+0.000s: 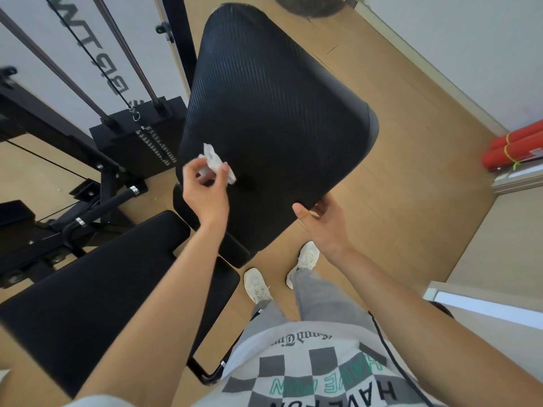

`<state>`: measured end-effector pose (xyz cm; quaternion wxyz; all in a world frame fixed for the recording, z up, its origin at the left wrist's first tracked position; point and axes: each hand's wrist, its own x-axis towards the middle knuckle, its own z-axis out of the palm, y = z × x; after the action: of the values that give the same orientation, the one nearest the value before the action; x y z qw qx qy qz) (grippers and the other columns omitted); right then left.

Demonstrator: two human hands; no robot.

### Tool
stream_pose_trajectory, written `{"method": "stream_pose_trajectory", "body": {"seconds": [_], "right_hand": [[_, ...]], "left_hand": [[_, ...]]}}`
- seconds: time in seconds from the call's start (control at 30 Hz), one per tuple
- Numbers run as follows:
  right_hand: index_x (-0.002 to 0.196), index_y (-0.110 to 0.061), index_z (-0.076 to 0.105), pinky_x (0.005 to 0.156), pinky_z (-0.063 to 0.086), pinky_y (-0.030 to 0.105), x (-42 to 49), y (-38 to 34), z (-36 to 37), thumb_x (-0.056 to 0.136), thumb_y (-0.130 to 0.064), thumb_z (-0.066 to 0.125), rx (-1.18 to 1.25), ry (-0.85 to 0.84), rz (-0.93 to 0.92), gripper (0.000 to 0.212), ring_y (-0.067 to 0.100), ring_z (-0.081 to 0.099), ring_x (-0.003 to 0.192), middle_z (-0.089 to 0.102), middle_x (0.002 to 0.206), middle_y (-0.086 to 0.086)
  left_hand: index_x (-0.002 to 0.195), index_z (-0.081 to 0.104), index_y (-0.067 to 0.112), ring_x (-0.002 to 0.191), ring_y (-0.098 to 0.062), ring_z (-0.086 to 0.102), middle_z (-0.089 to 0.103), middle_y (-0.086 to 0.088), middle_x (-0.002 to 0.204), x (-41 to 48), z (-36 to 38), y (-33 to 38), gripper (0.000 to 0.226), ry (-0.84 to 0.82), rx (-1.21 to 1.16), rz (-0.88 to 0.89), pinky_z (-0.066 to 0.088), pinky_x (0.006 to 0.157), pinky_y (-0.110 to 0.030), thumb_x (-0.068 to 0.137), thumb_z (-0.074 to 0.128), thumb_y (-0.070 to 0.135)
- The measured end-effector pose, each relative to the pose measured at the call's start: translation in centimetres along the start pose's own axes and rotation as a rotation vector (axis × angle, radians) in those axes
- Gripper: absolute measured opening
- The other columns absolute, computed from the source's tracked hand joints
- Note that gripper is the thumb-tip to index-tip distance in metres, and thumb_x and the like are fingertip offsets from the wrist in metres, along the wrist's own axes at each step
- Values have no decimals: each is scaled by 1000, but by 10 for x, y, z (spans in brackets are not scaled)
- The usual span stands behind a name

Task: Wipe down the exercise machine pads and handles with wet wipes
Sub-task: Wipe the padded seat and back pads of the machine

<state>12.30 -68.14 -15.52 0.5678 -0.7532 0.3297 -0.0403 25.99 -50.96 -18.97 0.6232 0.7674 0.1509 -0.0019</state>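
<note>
A large black ribbed back pad (273, 113) of the exercise machine fills the middle of the view, tilted upward. My left hand (205, 189) pinches a crumpled white wet wipe (216, 164) against the pad's lower left part. My right hand (320, 221) holds the pad's near bottom edge, thumb on top and fingers hidden underneath. A flat black seat pad (111, 277) lies below and to the left. A black handle bar (117, 201) with chrome rings sticks out on the left.
The black weight stack (138, 139) with its guide rods and cable stands behind the pad at the left. Red rolled tubes (517, 148) lie by the wall at the right. My white shoes (258, 284) stand on the wooden floor just below the pad.
</note>
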Motion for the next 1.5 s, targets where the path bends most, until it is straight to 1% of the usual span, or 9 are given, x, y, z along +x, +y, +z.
{"method": "stream_pose_trajectory", "body": {"seconds": [0.13,0.3,0.43,0.53,0.7,0.77,0.93,1.27,1.5], "right_hand": [[126,-29,56,74,49,5,0,2,1,89,-29,76,13,5,3,41,-14,63,99,64,117,-22],[134,-19,57,76,50,6,1,5,1,90,-29,76,14,9,15,49,-8,65,102,66,120,-19],[135,-19,56,76,50,6,2,7,2,90,-29,76,15,12,17,50,-2,66,104,67,125,-12],[135,-18,56,77,51,6,1,6,1,90,-29,76,23,13,15,50,0,66,106,67,126,-12],[129,-27,57,78,50,6,-1,3,3,89,-34,76,28,26,15,45,-7,65,102,65,118,-25],[131,-27,56,79,50,6,-1,3,3,90,-36,75,26,32,11,47,-5,65,103,65,121,-22],[136,-21,56,80,50,5,0,6,3,90,-34,76,24,27,-1,52,3,65,109,67,127,-12],[129,-20,59,89,58,23,0,9,5,88,-32,78,33,50,-26,46,8,68,106,70,121,-7],[130,-23,56,77,51,6,-2,9,6,90,-29,76,94,25,-33,45,-1,65,101,67,118,-16]], "left_hand": [[107,69,33,109,-10,67,62,13,119,35,-6,8,20,-15,50,19,58,96,-37,89,77,31],[132,68,15,120,-1,56,54,0,142,10,-4,-4,34,-103,32,72,48,92,-7,98,68,19],[134,65,15,133,-13,52,49,-4,144,-27,-9,-37,42,-227,51,160,55,101,-27,94,72,7],[135,65,15,134,-14,51,50,-4,143,-16,-12,-39,45,-215,78,153,55,102,-31,92,73,5],[141,60,15,137,-12,46,49,0,147,57,-17,-8,47,-140,147,84,42,95,-1,96,69,9],[142,59,19,136,-14,49,50,2,147,68,-17,-3,48,-139,166,93,43,96,-3,96,68,10],[134,66,18,134,-14,50,50,1,141,21,-9,-22,46,-185,53,122,52,106,-30,90,74,4],[133,67,16,111,12,55,50,11,123,-141,19,-46,44,-174,-13,37,51,88,-10,92,74,3],[133,65,22,117,-3,54,48,14,129,-110,18,-40,38,-45,64,-130,48,94,-8,96,71,18]]}}
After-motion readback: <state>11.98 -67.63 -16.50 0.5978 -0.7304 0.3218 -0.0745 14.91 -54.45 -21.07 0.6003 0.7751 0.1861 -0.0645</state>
